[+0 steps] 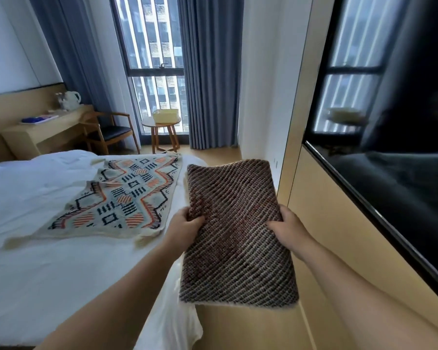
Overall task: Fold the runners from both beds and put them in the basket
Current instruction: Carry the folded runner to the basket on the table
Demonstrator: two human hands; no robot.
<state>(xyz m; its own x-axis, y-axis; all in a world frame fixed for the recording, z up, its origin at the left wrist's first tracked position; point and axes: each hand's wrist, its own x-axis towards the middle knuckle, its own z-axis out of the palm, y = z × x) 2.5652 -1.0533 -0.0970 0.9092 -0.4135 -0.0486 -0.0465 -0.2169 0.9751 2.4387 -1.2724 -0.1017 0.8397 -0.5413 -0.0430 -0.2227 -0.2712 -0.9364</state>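
A: Brown runner (235, 223)?
B: Folded, held up beside the bed (36, 248). Left hand (185, 224) and right hand (288, 227) grip opposite edges.
A: Surroundings?
B: Patterned runner (122, 200) lies on the bed; basket (165, 116) sits on the round table (162, 125).

We see daylight coming through a tall dark-framed window (154, 59) at the far end, with grey-blue curtains (210, 72) hanging on both sides. A white wall (8, 46) runs along the left, above a pale wooden table (43, 137) carrying a white kettle (72, 98). A wooden chair (111, 132) with a dark seat stands beside it, and a round side table (162, 124) stands near the glass. The floor (213, 154) is light wood. On our right, a dark glossy panel (402, 173) reflects the window.
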